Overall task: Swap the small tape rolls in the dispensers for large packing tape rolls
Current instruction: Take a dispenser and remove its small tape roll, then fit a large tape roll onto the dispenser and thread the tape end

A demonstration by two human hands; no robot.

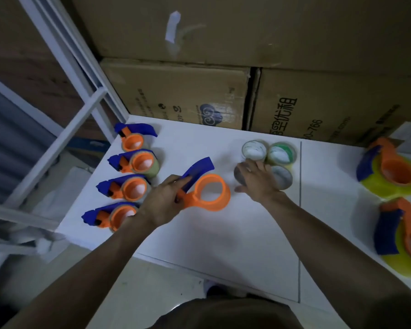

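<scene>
Left hand (pixel 163 200) grips empty dispenser (pixel 203 191), mid frame; light, stiff plastic, hold by handle. Right hand (pixel 256 180) flat, open on small rolls (pixel 267 160).

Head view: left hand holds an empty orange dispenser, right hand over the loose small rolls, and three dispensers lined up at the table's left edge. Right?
Not quite: the head view shows four dispensers at the left edge, not three. The rest holds: the left hand grips the empty orange dispenser, and the right hand is over the loose small rolls.
</scene>
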